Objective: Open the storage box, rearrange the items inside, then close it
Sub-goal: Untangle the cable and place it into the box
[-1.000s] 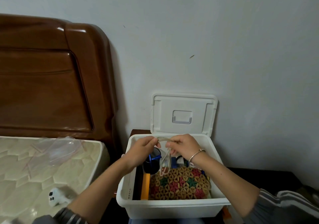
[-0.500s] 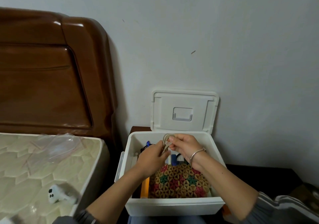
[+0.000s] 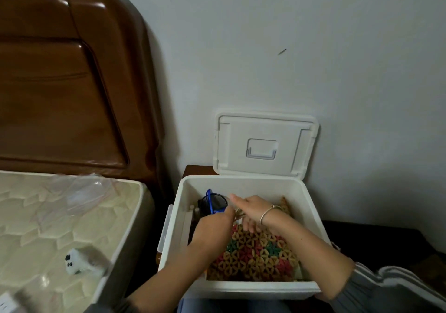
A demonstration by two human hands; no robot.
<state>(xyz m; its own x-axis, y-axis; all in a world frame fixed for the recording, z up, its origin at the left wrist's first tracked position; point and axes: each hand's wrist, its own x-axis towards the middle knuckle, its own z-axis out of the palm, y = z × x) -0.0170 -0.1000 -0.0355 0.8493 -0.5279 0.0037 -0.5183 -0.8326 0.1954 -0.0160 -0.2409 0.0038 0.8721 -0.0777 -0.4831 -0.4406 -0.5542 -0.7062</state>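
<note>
storage box point(image 3: 241, 288) sits on the dark table point(image 3: 376, 238) in the gap beside the bed, against the wall. lid point(image 3: 265, 143) is up and leaning on the wall, so the open step is done and rearranging looks to be in progress.

both hands are down inside the box, close together and nearly touching. left hand point(image 3: 212, 228) is knuckles-up with the fingers hidden. right hand point(image 3: 255, 210) has its fingers pointing down at the far edge of the woven mat point(image 3: 260, 252). some beige strands point(image 3: 237, 212) show between them (maybe a cord, too blurred to say). can't tell what either hand actually has hold of.

handling guess:
- mat is probably light and floppy. take it by an edge or a corner, expect sag.
- dark cup point(image 3: 217, 204) at back-left looks rigid and light. take it by the rim; likely to tip if nudged.
- box is stiff plastic. lid should take a push on its top edge to close.

count:
- 1 box
- 1 lid
- 1 mat
- 1 dark cup
- 1 blue piece point(image 3: 209, 198) at the cup (can't identify it)
- 2 hands

more may be under the mat, hidden.
</note>
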